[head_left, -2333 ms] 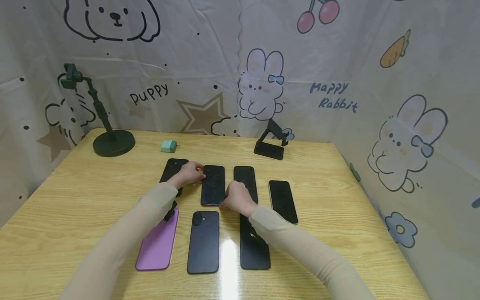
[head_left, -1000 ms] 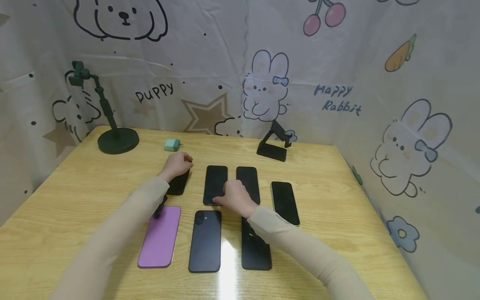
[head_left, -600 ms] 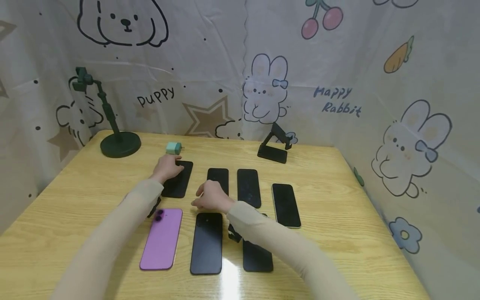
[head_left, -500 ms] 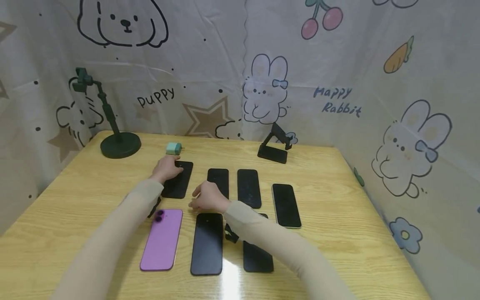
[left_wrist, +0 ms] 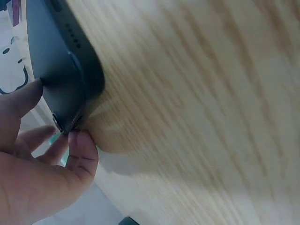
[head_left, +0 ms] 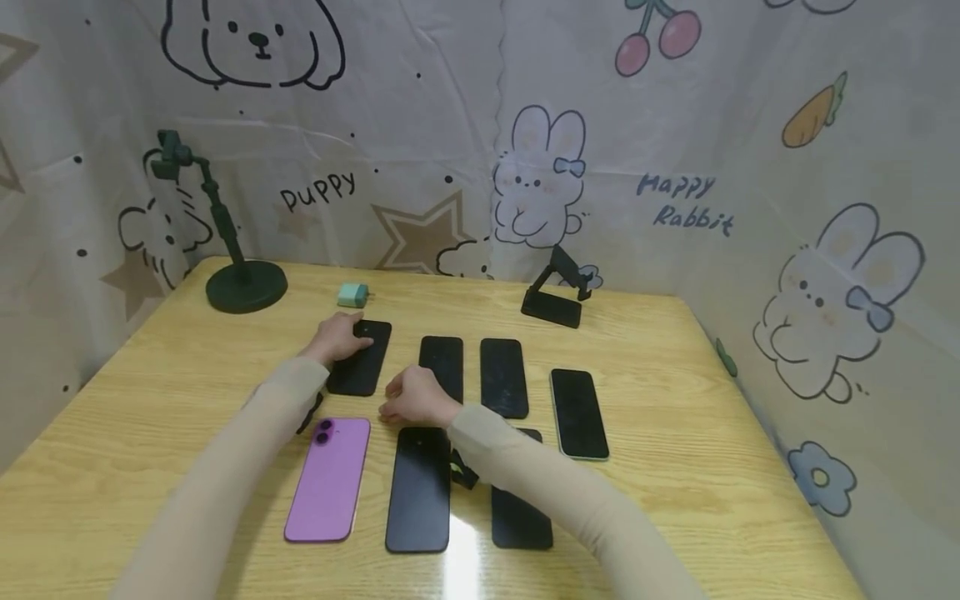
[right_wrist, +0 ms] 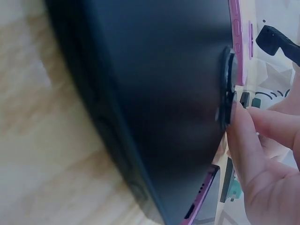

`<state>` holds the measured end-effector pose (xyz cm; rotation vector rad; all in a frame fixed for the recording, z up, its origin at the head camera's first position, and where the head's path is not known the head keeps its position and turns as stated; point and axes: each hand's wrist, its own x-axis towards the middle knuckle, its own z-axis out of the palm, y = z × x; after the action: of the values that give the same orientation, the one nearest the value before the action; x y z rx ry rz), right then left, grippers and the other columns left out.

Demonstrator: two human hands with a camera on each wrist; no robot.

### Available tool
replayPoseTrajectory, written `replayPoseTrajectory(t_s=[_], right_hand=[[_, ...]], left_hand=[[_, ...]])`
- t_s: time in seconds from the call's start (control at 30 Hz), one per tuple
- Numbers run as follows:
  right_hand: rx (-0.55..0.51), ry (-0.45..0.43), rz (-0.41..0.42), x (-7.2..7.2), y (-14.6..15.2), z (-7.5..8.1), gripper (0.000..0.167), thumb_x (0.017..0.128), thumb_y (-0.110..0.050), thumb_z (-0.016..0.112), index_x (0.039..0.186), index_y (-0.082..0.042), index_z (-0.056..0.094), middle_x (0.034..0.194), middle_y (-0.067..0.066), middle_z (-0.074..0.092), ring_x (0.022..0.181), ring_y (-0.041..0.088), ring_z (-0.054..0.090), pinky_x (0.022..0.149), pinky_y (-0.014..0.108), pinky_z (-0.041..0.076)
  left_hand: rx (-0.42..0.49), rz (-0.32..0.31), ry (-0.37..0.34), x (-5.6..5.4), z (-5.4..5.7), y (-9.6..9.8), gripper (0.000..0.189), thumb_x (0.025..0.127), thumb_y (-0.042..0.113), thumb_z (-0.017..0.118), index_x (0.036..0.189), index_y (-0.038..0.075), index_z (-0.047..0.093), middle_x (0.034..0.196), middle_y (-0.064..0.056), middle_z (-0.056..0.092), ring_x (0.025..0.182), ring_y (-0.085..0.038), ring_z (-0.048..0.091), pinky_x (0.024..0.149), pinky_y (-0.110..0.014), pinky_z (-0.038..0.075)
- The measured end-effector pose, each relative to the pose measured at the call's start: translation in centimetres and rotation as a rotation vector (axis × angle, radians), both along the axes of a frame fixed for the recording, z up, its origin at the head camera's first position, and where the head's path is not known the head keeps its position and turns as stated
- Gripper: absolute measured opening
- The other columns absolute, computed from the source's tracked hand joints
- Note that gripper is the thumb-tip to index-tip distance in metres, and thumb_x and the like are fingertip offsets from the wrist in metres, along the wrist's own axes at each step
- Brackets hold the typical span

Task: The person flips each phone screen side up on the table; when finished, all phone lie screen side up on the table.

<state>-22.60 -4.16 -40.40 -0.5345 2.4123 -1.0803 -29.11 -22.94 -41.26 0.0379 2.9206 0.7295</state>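
Observation:
In the head view my left hand (head_left: 335,337) is at the left side of a dark smartphone (head_left: 362,367), back left on the table. The left wrist view shows my thumb and fingers at the camera end of that smartphone (left_wrist: 65,79), pinching its corner. My right hand (head_left: 420,398) hovers over the near end of a black smartphone (head_left: 442,358), fingers bent and spread. Just below it lies another dark smartphone (head_left: 417,500), back up; in the right wrist view my right fingertips (right_wrist: 241,126) are by its camera bump. Contact there cannot be told.
A purple smartphone (head_left: 330,483) lies front left. Other dark smartphones (head_left: 504,377) (head_left: 580,414) (head_left: 521,517) lie to the right, one partly under my sleeve. Behind them stand a green lamp-like stand (head_left: 243,283), a teal charger plug (head_left: 352,294) and a black folding stand (head_left: 552,308).
My left hand has moved left from the middle smartphone to the back-left one. My right hand has gone left across the middle smartphone's near end. In the last half second both hands barely move.

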Motion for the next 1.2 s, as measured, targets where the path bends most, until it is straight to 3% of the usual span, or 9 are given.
replayPoseTrajectory(t_s=[0.13,0.3,0.37,0.43,0.6,0.8,0.97,1.07,1.2], right_hand=[[-0.014,-0.019,-0.026,0.1,-0.1,-0.1,0.036,0.083,-0.009,0.074,0.113,0.008,0.066,0.086,0.013,0.074,0.067,0.013,0.071,0.060,0.019,0.055],[0.034,0.053,-0.012,0.1,-0.4,-0.1,0.013,0.081,-0.008,0.074,0.079,0.005,0.073,0.062,0.008,0.069,0.047,0.006,0.059,0.048,0.016,0.046],[0.052,0.067,-0.003,0.1,-0.6,-0.1,0.018,0.081,-0.007,0.074,0.064,0.000,0.071,0.054,0.006,0.065,0.042,0.006,0.054,0.045,0.017,0.044],[0.051,0.061,-0.006,0.2,-0.8,-0.2,0.021,0.080,-0.005,0.074,0.060,-0.001,0.068,0.051,0.005,0.062,0.041,0.007,0.054,0.045,0.018,0.046],[0.038,0.032,-0.045,0.2,-1.2,-0.4,0.017,0.080,-0.001,0.074,0.064,0.001,0.068,0.054,0.007,0.064,0.045,0.011,0.061,0.047,0.022,0.051],[0.099,0.063,-0.083,0.0,-1.2,-0.3,0.023,0.083,-0.007,0.074,0.060,-0.002,0.068,0.051,0.006,0.063,0.042,0.012,0.058,0.044,0.021,0.049],[0.106,0.062,-0.066,0.0,-1.2,-0.2,0.021,0.081,-0.008,0.076,0.062,-0.002,0.069,0.051,0.005,0.063,0.042,0.012,0.059,0.044,0.021,0.048],[0.120,0.080,-0.044,0.1,-1.2,-0.2,0.020,0.081,-0.008,0.076,0.063,-0.002,0.069,0.052,0.005,0.064,0.044,0.011,0.060,0.045,0.020,0.049],[0.140,0.096,-0.031,0.3,-1.2,-0.3,0.017,0.082,-0.009,0.076,0.068,-0.001,0.070,0.053,0.004,0.064,0.046,0.010,0.061,0.047,0.018,0.049]], left_hand=[[0.027,0.002,-0.003,0.2,0.0,0.1,0.067,0.094,0.022,0.060,0.143,-0.012,0.030,0.136,-0.038,0.036,0.122,-0.047,0.041,0.107,-0.054,0.032],[0.049,-0.003,-0.005,0.5,0.2,0.1,0.066,0.091,0.028,0.065,0.133,-0.017,0.042,0.129,-0.037,0.041,0.114,-0.043,0.044,0.102,-0.051,0.037],[0.057,0.003,-0.014,0.7,0.3,0.0,0.061,0.090,0.030,0.066,0.125,-0.017,0.050,0.122,-0.035,0.047,0.108,-0.040,0.044,0.097,-0.050,0.040],[0.062,0.006,-0.017,0.9,0.3,-0.1,0.058,0.090,0.031,0.066,0.122,-0.016,0.053,0.120,-0.036,0.050,0.109,-0.041,0.045,0.097,-0.050,0.040],[0.089,0.009,-0.020,1.1,0.1,-0.3,0.066,0.091,0.030,0.064,0.133,-0.016,0.042,0.134,-0.037,0.044,0.128,-0.048,0.036,0.108,-0.054,0.031],[0.132,0.026,-0.029,1.2,0.1,-0.3,0.063,0.092,0.027,0.063,0.134,-0.015,0.043,0.134,-0.036,0.044,0.126,-0.046,0.039,0.107,-0.052,0.033],[0.191,0.051,-0.027,1.4,0.4,-0.1,0.057,0.093,0.026,0.062,0.130,-0.014,0.046,0.132,-0.035,0.048,0.121,-0.045,0.046,0.101,-0.050,0.041],[0.228,0.073,-0.007,1.4,0.4,-0.1,0.053,0.093,0.025,0.063,0.126,-0.012,0.046,0.127,-0.035,0.050,0.109,-0.042,0.053,0.088,-0.045,0.047],[0.246,0.091,0.023,1.4,0.3,0.1,0.046,0.093,0.022,0.062,0.123,-0.010,0.047,0.123,-0.033,0.053,0.103,-0.038,0.054,0.081,-0.041,0.047]])
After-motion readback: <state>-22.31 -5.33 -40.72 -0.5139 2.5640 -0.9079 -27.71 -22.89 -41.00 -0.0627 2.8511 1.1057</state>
